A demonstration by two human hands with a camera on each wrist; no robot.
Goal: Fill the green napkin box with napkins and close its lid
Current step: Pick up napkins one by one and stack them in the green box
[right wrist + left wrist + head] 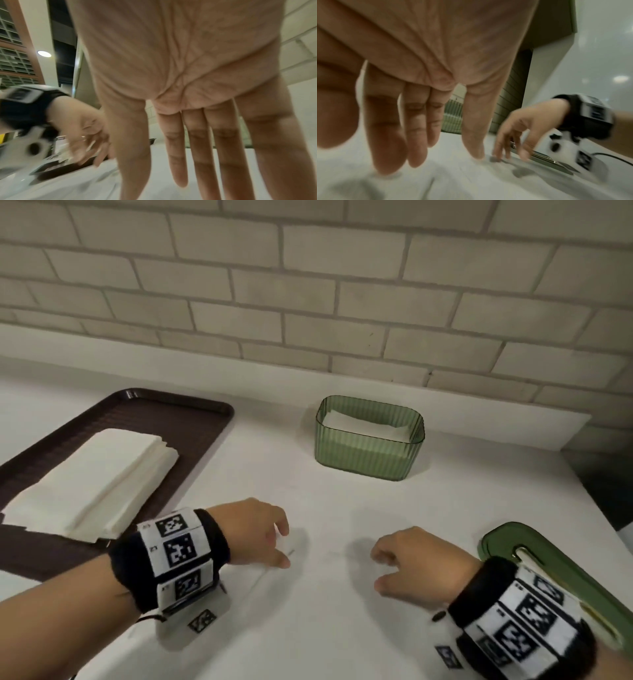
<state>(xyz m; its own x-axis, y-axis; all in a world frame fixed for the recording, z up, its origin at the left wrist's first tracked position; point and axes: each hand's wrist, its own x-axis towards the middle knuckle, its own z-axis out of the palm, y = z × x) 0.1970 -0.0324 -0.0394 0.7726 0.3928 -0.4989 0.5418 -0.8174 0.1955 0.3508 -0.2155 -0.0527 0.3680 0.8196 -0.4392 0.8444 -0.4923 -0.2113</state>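
Note:
The green ribbed napkin box [368, 453] stands open near the back wall, with white napkins [363, 422] lying inside it. Its green lid [555, 563] with a slot lies flat at the front right, partly under my right wrist. A stack of white napkins [102, 474] rests on the brown tray [205, 405] at the left. My left hand [284, 546] and right hand [380, 570] hover low over the white table between tray and lid. Both have loose fingers pointing down and hold nothing I can make out. The left wrist view shows straight fingers [385, 142] near the table.
A brick-tiled wall runs behind the table. The table's right edge falls away just past the lid. Faint creases mark the white surface under my hands; I cannot tell whether a napkin lies there.

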